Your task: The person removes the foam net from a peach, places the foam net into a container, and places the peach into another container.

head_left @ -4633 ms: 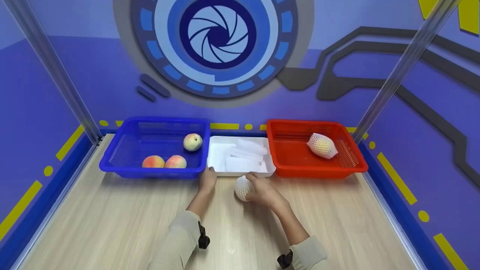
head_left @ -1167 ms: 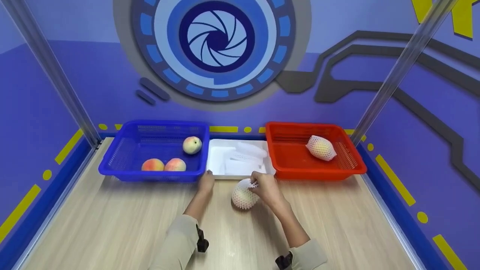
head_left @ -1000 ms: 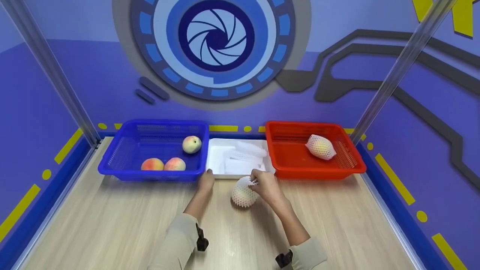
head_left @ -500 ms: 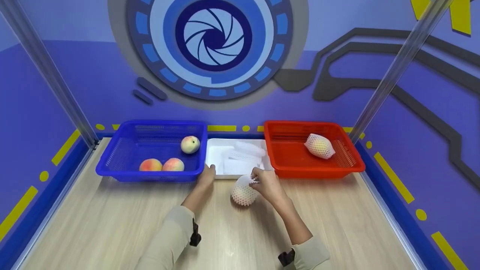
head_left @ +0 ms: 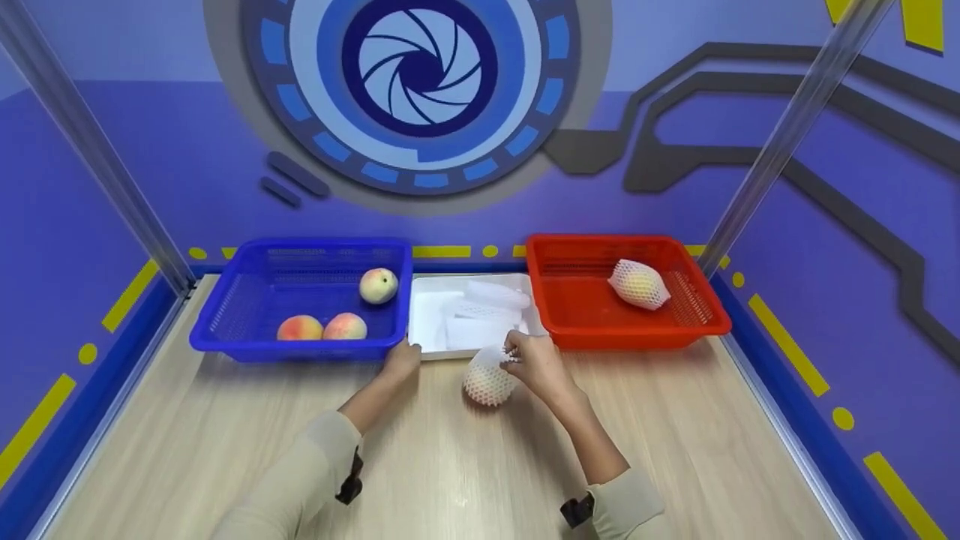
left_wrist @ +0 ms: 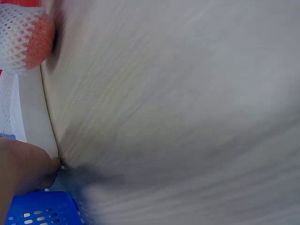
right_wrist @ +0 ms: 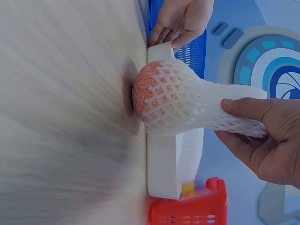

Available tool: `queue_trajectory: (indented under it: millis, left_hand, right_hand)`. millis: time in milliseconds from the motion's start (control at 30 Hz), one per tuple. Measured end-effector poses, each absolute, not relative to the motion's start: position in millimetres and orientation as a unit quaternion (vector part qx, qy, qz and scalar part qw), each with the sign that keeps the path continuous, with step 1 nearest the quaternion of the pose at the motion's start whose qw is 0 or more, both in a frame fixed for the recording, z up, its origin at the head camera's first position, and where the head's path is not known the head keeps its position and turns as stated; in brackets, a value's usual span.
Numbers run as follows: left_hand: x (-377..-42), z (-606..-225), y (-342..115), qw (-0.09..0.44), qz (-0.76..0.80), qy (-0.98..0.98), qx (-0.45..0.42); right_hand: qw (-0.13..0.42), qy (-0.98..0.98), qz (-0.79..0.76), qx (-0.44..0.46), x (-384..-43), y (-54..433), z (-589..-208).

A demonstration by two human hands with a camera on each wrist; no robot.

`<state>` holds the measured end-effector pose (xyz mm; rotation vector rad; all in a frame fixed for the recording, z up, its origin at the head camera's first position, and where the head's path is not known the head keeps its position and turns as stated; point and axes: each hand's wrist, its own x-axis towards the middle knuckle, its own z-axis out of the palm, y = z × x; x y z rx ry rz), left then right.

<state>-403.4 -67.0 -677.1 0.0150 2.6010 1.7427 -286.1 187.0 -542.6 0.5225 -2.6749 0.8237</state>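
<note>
The left wrist view crops the netted peach (left_wrist: 24, 41); the head view loses the near edge of the table (head_left: 450, 480).

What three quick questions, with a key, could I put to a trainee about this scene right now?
1. How many bare fruits show in the blue basket?
2. What is the right hand pinching? a) the white tray's rim; b) the upper end of the foam net; c) the red basket's rim
3. True or false: the fruit inside that net is partly uncovered.

Key: 1. Three. 2. b. 3. True; its lower end is bare in the right wrist view.
</note>
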Motion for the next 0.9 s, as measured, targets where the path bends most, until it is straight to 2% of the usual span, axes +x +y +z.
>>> queue_trajectory:
  millis: [100, 200, 333, 467, 900]
  left_hand:
    - [-413, -695, -74, 0.001, 0.558, 0.83, 0.02]
    - [-400, -668, -76, 0.045, 0.584, 0.811, -0.012]
    - [-378, -626, -71, 0.086, 0.701, 0.704, -0.073]
    - [-368, -612, -68, 0.081, 0.771, 0.625, -0.087]
    - [-366, -614, -70, 0.086, 0.747, 0.651, -0.103]
  right_hand:
    - [0.146, -0.929, 0.285, 0.184, -287, 187, -542]
    - [0.143, -0.928, 0.289, 0.186, -288, 187, -542]
    - [0.133, -0.923, 0.311, 0.183, -288, 186, -541]
    - [0.125, -0.92, 0.323, 0.185, -288, 186, -541]
    - [0.133, -0.93, 0.29, 0.185, -287, 179, -529]
